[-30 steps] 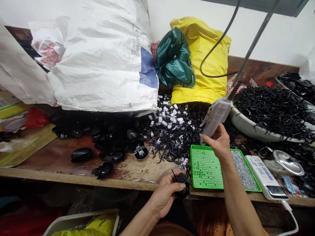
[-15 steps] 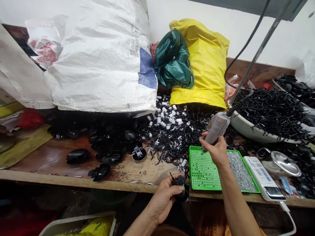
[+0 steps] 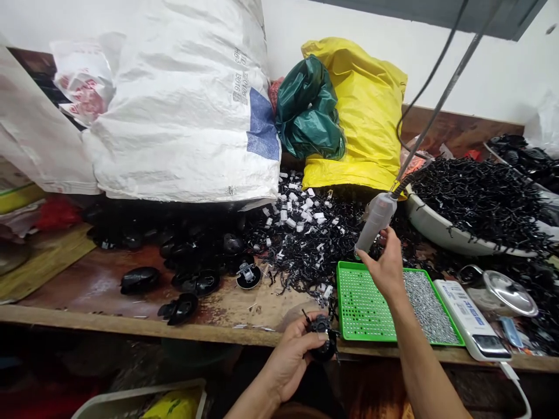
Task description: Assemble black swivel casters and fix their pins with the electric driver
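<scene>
My left hand (image 3: 292, 355) is closed on a black plastic assembly (image 3: 322, 337) with thin dark prongs, held just off the bench's front edge. The thumb presses on its top. In my right hand (image 3: 388, 265) is a grey electric screwdriver (image 3: 375, 221), gripped near its lower end and leaning. Its tip hovers around the back edge of a green tray (image 3: 379, 338); I cannot make out whether a screw is on it. Many small silver screws stand in the tray's perforated plate (image 3: 364, 302), with several bare holes at the left. Loose screws (image 3: 428, 302) heap at the tray's right.
Small black and white parts (image 3: 301, 233) pile behind the tray. A basin (image 3: 437, 230) of black pieces, a white power bank (image 3: 474, 320) and a lidded metal container (image 3: 509, 294) stand right. Black shells (image 3: 140, 280) lie left. Sacks (image 3: 187, 116) line the back.
The screwdriver dipped down to the perforated plate half a second ago and has since risen, moving slightly back and left. My left hand keeps its hold on the black assembly.
</scene>
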Tool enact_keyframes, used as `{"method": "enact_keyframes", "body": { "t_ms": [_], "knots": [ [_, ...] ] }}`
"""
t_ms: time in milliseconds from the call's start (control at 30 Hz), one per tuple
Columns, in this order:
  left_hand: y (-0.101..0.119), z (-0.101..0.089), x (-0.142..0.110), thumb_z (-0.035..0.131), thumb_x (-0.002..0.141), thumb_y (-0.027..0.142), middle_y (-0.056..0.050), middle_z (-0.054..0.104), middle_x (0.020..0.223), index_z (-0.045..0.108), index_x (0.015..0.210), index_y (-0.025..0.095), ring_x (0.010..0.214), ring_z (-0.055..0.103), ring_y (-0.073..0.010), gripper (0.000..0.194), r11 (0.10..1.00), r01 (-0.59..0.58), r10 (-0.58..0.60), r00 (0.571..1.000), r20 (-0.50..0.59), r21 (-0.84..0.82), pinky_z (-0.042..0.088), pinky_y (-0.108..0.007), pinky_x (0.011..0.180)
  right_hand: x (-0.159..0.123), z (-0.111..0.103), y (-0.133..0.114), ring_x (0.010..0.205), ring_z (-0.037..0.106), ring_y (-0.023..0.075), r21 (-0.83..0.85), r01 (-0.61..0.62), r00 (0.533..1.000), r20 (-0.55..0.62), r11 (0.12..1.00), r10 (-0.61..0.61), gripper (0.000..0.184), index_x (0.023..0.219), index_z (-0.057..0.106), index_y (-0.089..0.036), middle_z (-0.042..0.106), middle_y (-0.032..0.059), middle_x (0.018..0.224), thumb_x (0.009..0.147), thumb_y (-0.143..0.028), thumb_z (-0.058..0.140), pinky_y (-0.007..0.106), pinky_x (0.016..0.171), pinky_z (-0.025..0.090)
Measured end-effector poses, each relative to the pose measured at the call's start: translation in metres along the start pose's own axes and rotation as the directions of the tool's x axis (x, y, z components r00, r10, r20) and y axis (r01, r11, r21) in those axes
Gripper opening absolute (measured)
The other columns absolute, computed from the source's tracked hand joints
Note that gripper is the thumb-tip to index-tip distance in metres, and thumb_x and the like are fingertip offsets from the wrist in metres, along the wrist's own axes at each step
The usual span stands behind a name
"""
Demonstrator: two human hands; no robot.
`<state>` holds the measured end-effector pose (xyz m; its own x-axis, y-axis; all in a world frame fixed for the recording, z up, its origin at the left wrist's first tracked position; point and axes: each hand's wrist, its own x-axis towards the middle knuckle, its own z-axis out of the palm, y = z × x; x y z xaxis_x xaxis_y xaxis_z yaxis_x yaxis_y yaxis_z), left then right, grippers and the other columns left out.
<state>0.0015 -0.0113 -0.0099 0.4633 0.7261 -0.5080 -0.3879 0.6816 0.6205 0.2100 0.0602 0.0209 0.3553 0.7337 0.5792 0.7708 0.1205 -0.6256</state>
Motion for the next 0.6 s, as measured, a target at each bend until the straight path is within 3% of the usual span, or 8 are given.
{"method": "enact_keyframes", "body": {
  "t_ms": [33, 67, 100, 167, 233, 367, 600],
  "knots": [
    [0.0, -0.001, 0.001, 0.062, 0.058, 0.01, 0.0, 0.056, 0.073, 0.058, 0.088, 0.017, 0.063, 0.055, -0.0146, 0.031, 1.0, 0.004, -0.004, 1.0, 0.002, -0.004, 0.048, -0.035, 0.064, -0.011, -0.007, -0.001, 0.092, 0.048, 0.0238, -0.088, 0.039, 0.999, -0.005, 0.995, -0.04, 0.049, 0.112, 0.042, -0.015, 0.05, 0.0132, 0.103, 0.07, -0.033, 0.059, 0.039, 0.076, 0.042],
    [0.0, -0.001, 0.001, 0.062, 0.058, 0.01, 0.0, 0.056, 0.073, 0.058, 0.088, 0.017, 0.062, 0.054, -0.0143, 0.03, 1.0, 0.006, -0.006, 1.0, 0.005, -0.008, 0.048, -0.034, 0.063, -0.023, -0.012, -0.002, 0.088, 0.05, 0.0227, -0.125, 0.086, 0.995, 0.061, 0.988, -0.079, 0.036, 0.106, 0.046, -0.016, 0.052, 0.0112, 0.096, 0.074, -0.03, 0.054, 0.037, 0.073, 0.043],
    [0.0, -0.002, 0.001, 0.062, 0.059, 0.011, 0.0, 0.056, 0.073, 0.058, 0.088, 0.017, 0.062, 0.054, -0.014, 0.03, 1.0, 0.006, -0.006, 1.0, 0.01, -0.009, 0.048, -0.033, 0.063, -0.035, -0.018, -0.003, 0.083, 0.051, 0.0208, -0.122, 0.148, 0.971, 0.208, 0.981, -0.12, 0.021, 0.097, 0.051, -0.017, 0.054, 0.0086, 0.089, 0.078, -0.025, 0.049, 0.034, 0.069, 0.043],
    [0.0, -0.003, 0.002, 0.062, 0.06, 0.011, 0.0, 0.056, 0.073, 0.058, 0.088, 0.017, 0.062, 0.054, -0.0139, 0.029, 1.0, 0.004, -0.004, 1.0, 0.024, -0.002, 0.048, -0.032, 0.061, -0.059, -0.025, -0.005, 0.078, 0.052, 0.0181, -0.101, 0.25, 0.86, 0.48, 0.963, -0.173, 0.014, 0.085, 0.056, -0.019, 0.056, 0.0055, 0.081, 0.081, -0.016, 0.043, 0.03, 0.067, 0.043],
    [-0.001, -0.004, 0.002, 0.061, 0.061, 0.01, 0.0, 0.056, 0.073, 0.057, 0.089, 0.017, 0.063, 0.054, -0.0146, 0.029, 1.0, 0.003, -0.003, 1.0, 0.03, 0.007, 0.049, -0.033, 0.061, -0.075, -0.028, -0.007, 0.08, 0.051, 0.0171, -0.123, 0.309, 0.771, 0.613, 0.943, -0.172, 0.023, 0.086, 0.058, -0.02, 0.057, 0.0049, 0.084, 0.08, -0.009, 0.04, 0.029, 0.069, 0.043],
    [-0.001, -0.005, 0.0, 0.06, 0.062, 0.01, -0.002, 0.057, 0.076, 0.056, 0.09, 0.016, 0.065, 0.056, -0.0159, 0.029, 1.0, 0.015, -0.015, 1.0, 0.014, 0.015, 0.049, -0.035, 0.062, -0.086, -0.03, -0.009, 0.088, 0.049, 0.0178, -0.231, 0.393, 0.708, 0.694, 0.89, -0.132, 0.039, 0.103, 0.056, -0.021, 0.056, 0.006, 0.097, 0.076, 0.0, 0.037, 0.029, 0.073, 0.041],
    [0.001, -0.004, 0.0, 0.062, 0.058, 0.011, -0.001, 0.058, 0.074, 0.056, 0.087, 0.017, 0.064, 0.057, -0.0166, 0.03, 0.999, 0.041, -0.041, 0.999, -0.007, 0.012, 0.049, -0.034, 0.061, -0.079, -0.033, -0.014, 0.088, 0.047, 0.0206, -0.324, 0.566, 0.6, 0.792, 0.758, -0.11, 0.049, 0.113, 0.05, -0.025, 0.052, 0.0074, 0.106, 0.072, 0.001, 0.04, 0.031, 0.069, 0.04]
  ]
}}
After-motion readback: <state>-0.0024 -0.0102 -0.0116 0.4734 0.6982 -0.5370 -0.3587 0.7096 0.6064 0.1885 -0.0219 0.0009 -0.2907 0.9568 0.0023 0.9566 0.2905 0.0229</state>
